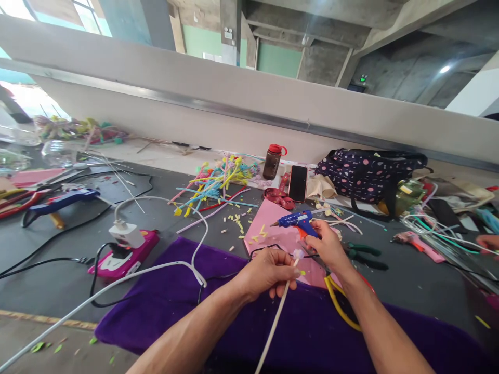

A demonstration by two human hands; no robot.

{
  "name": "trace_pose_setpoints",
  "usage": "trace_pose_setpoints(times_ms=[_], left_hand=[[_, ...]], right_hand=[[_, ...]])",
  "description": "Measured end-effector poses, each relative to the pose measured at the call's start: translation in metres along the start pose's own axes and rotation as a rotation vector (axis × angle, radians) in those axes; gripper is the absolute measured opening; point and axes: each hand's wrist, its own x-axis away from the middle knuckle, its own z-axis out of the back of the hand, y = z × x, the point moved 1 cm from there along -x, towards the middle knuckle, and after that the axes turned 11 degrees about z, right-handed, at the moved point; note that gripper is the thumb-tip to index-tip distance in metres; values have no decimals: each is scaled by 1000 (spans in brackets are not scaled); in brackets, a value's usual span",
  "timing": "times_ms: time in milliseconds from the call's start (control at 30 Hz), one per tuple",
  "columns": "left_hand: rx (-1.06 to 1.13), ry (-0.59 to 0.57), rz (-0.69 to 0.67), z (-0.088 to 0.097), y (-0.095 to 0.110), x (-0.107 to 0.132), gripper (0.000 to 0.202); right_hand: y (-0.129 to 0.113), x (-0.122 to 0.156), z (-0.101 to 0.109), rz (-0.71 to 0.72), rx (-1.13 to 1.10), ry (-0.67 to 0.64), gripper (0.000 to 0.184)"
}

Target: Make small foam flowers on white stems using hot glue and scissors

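My left hand (268, 272) is closed, pinching a long cream stem (277, 317) that looks like a pipe cleaner and has a small pale lilac tuft (298, 254) at its upper end. In my right hand (326, 243) is a blue glue gun (294, 219), gripped by its handle, the nozzle pointing left over a pink sheet (265, 218). Apart from the tuft, the gun sits slightly above and behind it. Yellow-handled scissors or pliers (343, 307), their jaws partly hidden, lie beside my right forearm, with dark green-handled pliers (365, 253) just beyond.
Purple cloth (156, 306) covers the near edge. A magenta power strip (125, 259) with trailing cables stands left. Behind are coloured pipe cleaners (222, 179), a bottle (273, 162), a phone (298, 183) and a patterned bag (362, 174). Another person's hand (489, 242) shows far right.
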Motion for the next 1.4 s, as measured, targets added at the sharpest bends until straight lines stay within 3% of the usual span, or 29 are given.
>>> trace_pose_setpoints(times_ms=[333, 567, 700, 833, 1033, 1233, 1400], left_hand=[[108, 80, -81, 7, 2, -4, 27], [209, 176, -155, 12, 7, -1, 27], [277, 209, -193, 13, 6, -1, 25], [328, 186, -203, 14, 4, -1, 24], [391, 175, -201, 16, 5, 1, 21], [383, 188, -222, 18, 6, 0, 23], [386, 217, -235, 18, 7, 0, 24]], right_hand=[[-16, 11, 9, 23, -509, 146, 20], [-33, 29, 22, 13, -774, 25, 23], [-42, 39, 34, 59, -671, -42, 20], [-50, 48, 42, 113, -390, -92, 20], [-58, 61, 41, 153, -120, -137, 30], [-46, 71, 32, 237, -11, -137, 32], [-38, 75, 27, 276, 17, -97, 45]])
